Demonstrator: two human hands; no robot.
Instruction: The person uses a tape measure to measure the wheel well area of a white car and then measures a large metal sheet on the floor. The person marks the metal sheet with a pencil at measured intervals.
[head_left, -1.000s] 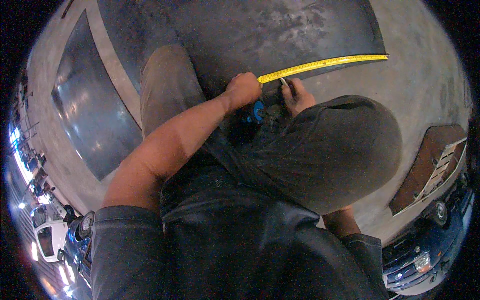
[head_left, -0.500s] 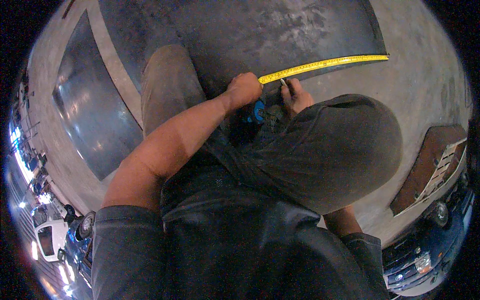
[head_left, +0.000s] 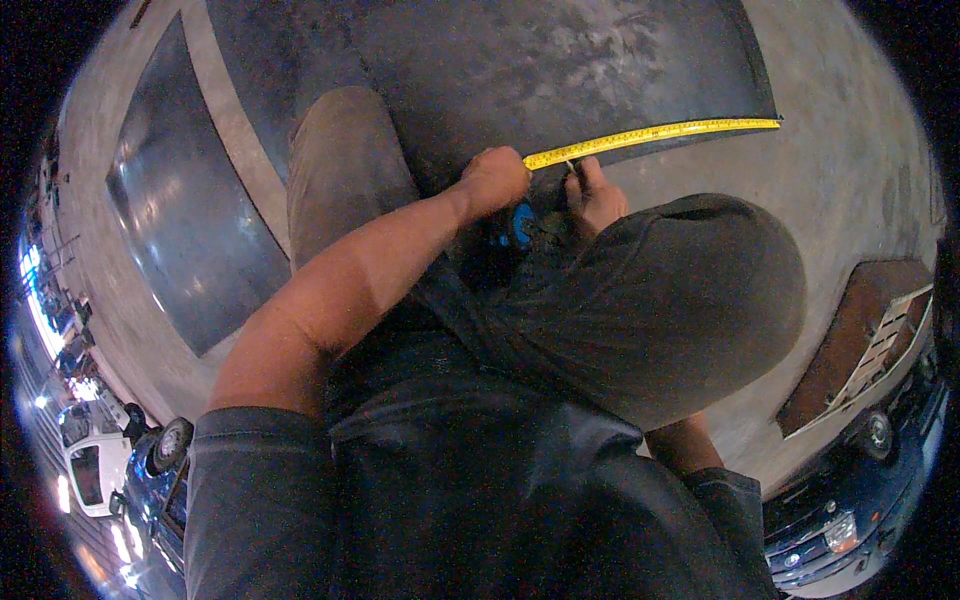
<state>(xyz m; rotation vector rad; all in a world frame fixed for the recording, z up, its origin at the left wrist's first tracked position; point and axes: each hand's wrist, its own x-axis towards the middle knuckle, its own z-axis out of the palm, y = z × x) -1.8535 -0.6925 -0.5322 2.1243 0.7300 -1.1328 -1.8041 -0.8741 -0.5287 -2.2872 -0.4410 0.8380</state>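
Note:
My left hand (head_left: 497,180) is closed round the near end of a yellow tape measure (head_left: 650,134), whose case is hidden by the fingers. The blade runs out to the right across a dark, flat metal-looking sheet (head_left: 450,60), and its tip lies at the sheet's right edge. Just below the blade, my right hand (head_left: 598,203) pinches a small pale stick (head_left: 570,165), possibly chalk or a marker; most of it is covered by the fingers. That stick's tip points up at the sheet close to the blade's near part.
My bent knees (head_left: 690,290) flank both hands. Left of the big sheet lies a second shiny dark sheet (head_left: 190,200) on the concrete floor (head_left: 840,170). A brown panel with a slatted frame (head_left: 860,330) and a dark blue vehicle (head_left: 860,500) are at right; a white vehicle (head_left: 95,460) stands far left.
The tape and sheet sit slightly lower in the view, as the view shifts a little. Both hands keep their grips, and the pale stick's tip shows slightly less.

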